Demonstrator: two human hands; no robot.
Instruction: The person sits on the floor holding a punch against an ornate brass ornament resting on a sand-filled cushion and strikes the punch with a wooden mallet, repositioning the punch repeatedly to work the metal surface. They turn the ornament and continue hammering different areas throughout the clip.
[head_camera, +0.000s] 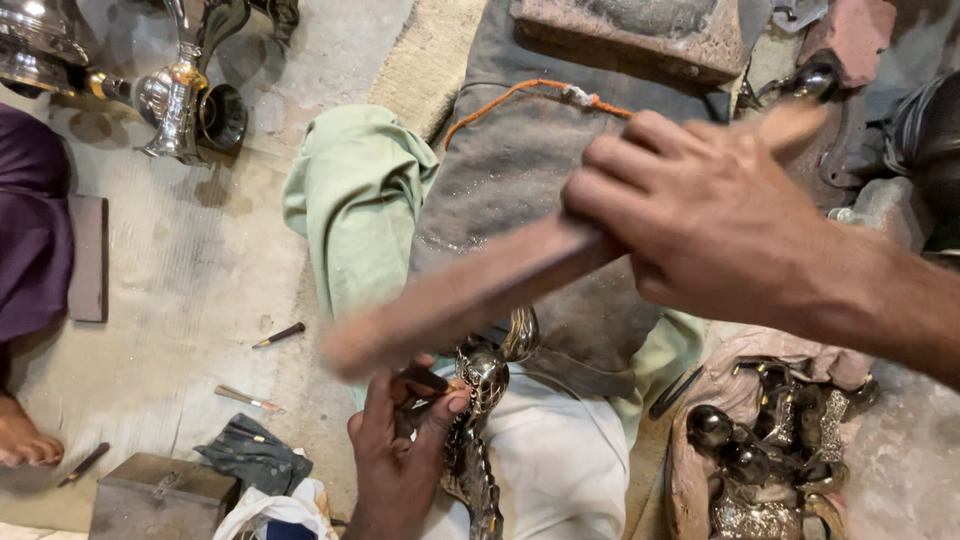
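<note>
Wood was gripped: a blurred wooden stick (470, 290) was held fast in the right hand (700, 220). Below it, a thin punch (428, 380) was pinched in the left hand (400, 440), just beside the silver ornament (482, 372).

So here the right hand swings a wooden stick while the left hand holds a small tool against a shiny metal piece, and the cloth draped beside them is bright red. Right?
Not quite: the head view shows the draped cloth is pale green, not red. The rest holds: the right hand grips the blurred wooden stick, and the left hand holds a small tool against the shiny metal piece.
</note>
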